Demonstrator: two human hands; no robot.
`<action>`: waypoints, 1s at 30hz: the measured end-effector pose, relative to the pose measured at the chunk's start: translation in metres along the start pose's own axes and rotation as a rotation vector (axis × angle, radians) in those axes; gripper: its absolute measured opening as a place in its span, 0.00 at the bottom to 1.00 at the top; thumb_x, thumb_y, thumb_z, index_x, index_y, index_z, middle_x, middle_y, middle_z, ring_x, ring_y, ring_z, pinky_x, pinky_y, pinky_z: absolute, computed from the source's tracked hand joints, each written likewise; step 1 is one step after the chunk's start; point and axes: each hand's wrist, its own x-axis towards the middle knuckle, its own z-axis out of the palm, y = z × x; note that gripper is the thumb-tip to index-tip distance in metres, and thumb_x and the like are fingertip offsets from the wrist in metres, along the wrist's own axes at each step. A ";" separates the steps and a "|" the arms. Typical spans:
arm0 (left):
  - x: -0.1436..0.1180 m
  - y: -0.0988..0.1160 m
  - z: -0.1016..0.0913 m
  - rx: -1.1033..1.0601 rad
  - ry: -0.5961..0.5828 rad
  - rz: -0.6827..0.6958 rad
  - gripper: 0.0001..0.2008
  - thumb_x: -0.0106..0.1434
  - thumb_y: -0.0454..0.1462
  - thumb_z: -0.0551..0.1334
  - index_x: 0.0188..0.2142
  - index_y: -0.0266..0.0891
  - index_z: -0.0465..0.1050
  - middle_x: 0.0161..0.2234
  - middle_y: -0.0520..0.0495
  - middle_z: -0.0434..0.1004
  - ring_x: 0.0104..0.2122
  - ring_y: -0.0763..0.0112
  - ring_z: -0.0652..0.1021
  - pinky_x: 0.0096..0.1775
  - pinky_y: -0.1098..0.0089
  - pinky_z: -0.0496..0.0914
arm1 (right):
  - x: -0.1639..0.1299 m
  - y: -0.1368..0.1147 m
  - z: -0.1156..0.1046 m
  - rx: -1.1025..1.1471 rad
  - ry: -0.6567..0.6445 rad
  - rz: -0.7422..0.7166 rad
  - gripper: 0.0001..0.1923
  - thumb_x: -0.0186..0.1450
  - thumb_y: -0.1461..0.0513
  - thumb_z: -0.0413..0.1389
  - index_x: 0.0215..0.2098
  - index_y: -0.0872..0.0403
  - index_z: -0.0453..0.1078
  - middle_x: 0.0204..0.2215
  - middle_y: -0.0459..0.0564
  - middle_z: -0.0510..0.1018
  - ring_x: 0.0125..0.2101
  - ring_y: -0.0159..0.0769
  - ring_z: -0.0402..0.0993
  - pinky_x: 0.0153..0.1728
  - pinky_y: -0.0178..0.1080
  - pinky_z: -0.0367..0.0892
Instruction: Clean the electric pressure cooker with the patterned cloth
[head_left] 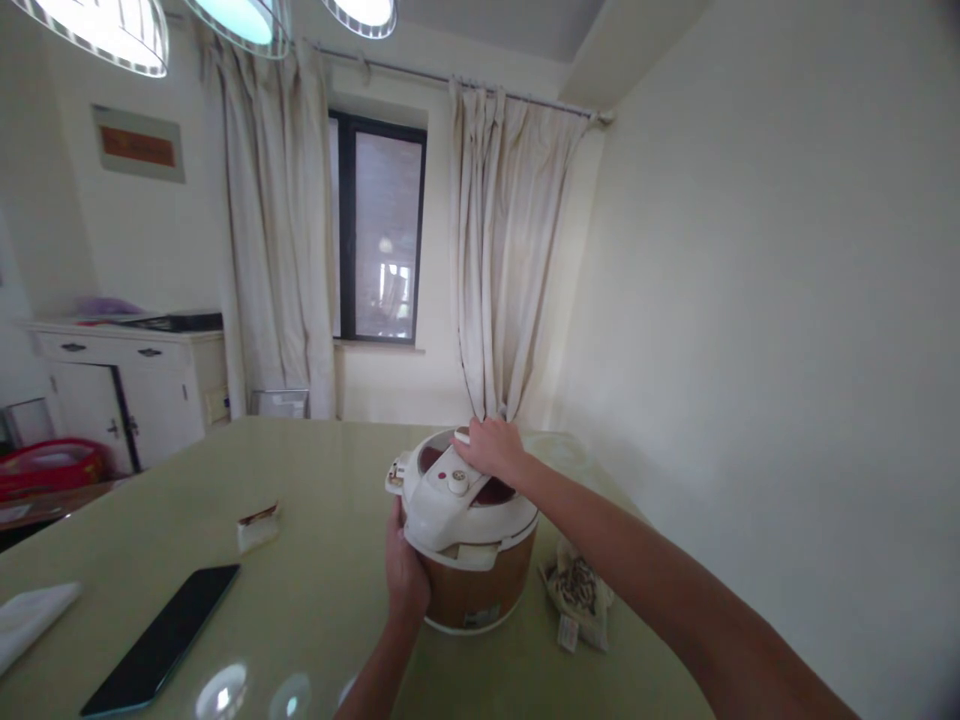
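A white and brown rice cooker (472, 595) stands on the table, its white lid (450, 500) down on the body. My left hand (406, 572) holds the cooker's left side, with part of the fingers hidden behind the body. On top, my right hand (491, 445) is closed over the far end of the lid's handle; its fingertips are partly out of sight. Just right of the cooker lies a small see-through bag (581, 590) with dark-and-light striped pieces inside, and a small pale tag at its near edge.
The pale green glossy table (322, 470) carries a dark phone-like slab (165, 640), a small white packet (258, 530) and a white folded item (34, 615) on the left. A white cabinet (161, 410) stands beyond. The bare wall (772, 300) rises close on the right.
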 end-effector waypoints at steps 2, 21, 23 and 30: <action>-0.001 0.005 -0.001 0.029 -0.017 0.010 0.36 0.73 0.57 0.50 0.72 0.40 0.58 0.72 0.38 0.63 0.71 0.54 0.64 0.71 0.52 0.57 | -0.002 0.006 -0.003 0.059 0.025 0.008 0.37 0.71 0.36 0.48 0.54 0.58 0.75 0.48 0.66 0.83 0.50 0.55 0.80 0.48 0.48 0.71; 0.073 0.175 0.053 0.831 -0.857 0.681 0.33 0.69 0.54 0.62 0.70 0.53 0.64 0.71 0.45 0.63 0.70 0.50 0.64 0.68 0.47 0.62 | -0.224 0.165 0.211 0.181 0.002 0.498 0.31 0.65 0.49 0.58 0.64 0.52 0.69 0.66 0.62 0.66 0.63 0.57 0.68 0.61 0.49 0.64; 0.075 0.169 0.052 0.856 -0.913 0.680 0.36 0.67 0.56 0.64 0.71 0.53 0.61 0.74 0.45 0.58 0.72 0.48 0.60 0.69 0.46 0.60 | -0.218 0.164 0.198 0.203 -0.019 0.492 0.30 0.63 0.52 0.60 0.62 0.52 0.69 0.61 0.61 0.69 0.60 0.53 0.70 0.59 0.46 0.65; 0.093 0.181 0.058 0.855 -0.986 0.686 0.29 0.68 0.57 0.61 0.65 0.51 0.71 0.64 0.42 0.71 0.64 0.51 0.70 0.66 0.51 0.63 | -0.199 0.164 0.179 0.228 -0.103 0.485 0.28 0.61 0.45 0.63 0.54 0.50 0.70 0.51 0.56 0.74 0.50 0.51 0.76 0.49 0.45 0.69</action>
